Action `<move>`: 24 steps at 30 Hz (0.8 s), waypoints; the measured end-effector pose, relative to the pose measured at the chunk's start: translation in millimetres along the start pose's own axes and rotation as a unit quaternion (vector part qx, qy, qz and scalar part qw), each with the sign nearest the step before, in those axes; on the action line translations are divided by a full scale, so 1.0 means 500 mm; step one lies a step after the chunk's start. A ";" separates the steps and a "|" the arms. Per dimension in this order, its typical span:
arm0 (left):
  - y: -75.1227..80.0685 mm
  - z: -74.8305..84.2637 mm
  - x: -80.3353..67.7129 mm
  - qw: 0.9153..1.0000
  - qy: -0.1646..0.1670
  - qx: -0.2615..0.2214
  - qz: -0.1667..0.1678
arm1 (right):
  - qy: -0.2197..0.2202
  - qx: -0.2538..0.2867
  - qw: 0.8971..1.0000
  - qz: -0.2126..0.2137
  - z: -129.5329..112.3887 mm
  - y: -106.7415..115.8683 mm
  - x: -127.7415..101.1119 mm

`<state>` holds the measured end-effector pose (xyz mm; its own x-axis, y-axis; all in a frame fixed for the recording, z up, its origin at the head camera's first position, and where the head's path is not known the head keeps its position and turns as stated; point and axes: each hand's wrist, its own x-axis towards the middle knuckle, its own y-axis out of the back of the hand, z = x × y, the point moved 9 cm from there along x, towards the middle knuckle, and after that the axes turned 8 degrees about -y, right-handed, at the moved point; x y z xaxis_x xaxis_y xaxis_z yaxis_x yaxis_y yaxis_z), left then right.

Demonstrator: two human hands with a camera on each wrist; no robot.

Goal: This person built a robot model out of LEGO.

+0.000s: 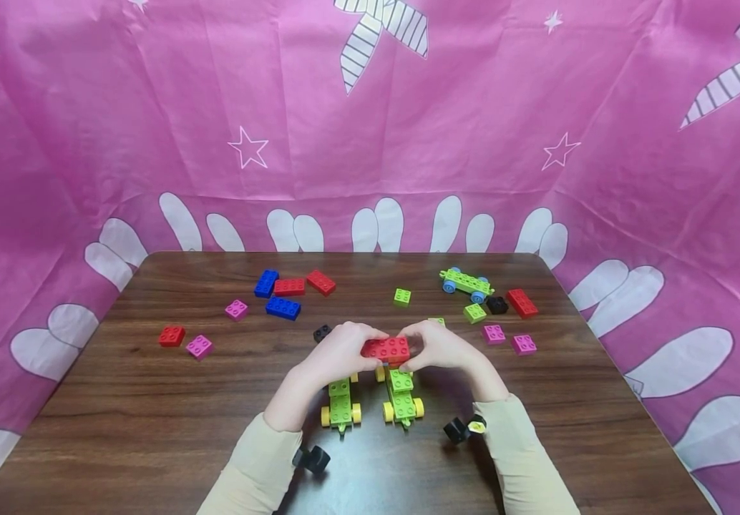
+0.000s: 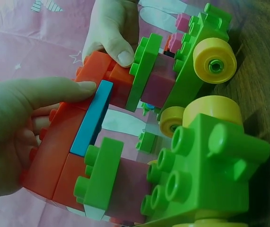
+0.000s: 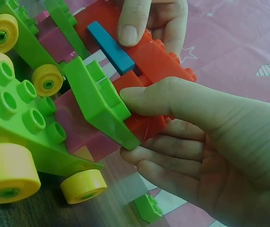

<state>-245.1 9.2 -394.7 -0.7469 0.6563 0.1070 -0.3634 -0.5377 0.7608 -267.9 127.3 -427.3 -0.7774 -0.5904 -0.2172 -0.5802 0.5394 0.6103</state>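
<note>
Two green wheeled bases with yellow wheels stand side by side, the left base (image 1: 341, 411) and the right base (image 1: 403, 408). On each, a purple brick (image 3: 75, 120) and a thin green brick (image 3: 99, 101) are stacked. Red bricks (image 1: 392, 349) span across the top of both stacks, with a flat blue piece (image 2: 92, 118) under the span. My left hand (image 1: 347, 347) grips the red bricks, thumb on the side near the blue piece. My right hand (image 1: 437, 345) pinches the right end of the red bricks, its thumb right by the green brick and its fingers behind.
Blue bricks (image 1: 283, 308), red bricks (image 1: 289, 287) and pink bricks (image 1: 200, 347) lie at the back left. Toward the back right stands a green base with blue wheels (image 1: 466, 282), near a black brick (image 1: 497, 305) and a red brick (image 1: 522, 303). A pink curtain (image 1: 409, 157) surrounds the table.
</note>
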 end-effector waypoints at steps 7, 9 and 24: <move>-0.001 0.000 0.002 1.000 0.021 -0.009 0.005 | -0.002 0.004 1.000 -0.005 0.000 0.000 0.000; -0.001 0.000 0.002 1.000 0.028 -0.010 0.006 | -0.005 0.003 1.000 -0.003 0.001 0.000 0.000; -0.009 -0.006 0.007 0.999 0.043 -0.008 0.006 | -0.008 -0.043 0.999 0.025 -0.009 0.004 -0.002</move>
<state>-247.6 12.6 -399.6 -0.7957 0.6027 0.0604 -0.3624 -0.5536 0.7498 -267.0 126.3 -422.8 -0.8083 -0.5550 -0.1965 -0.5189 0.5138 0.6833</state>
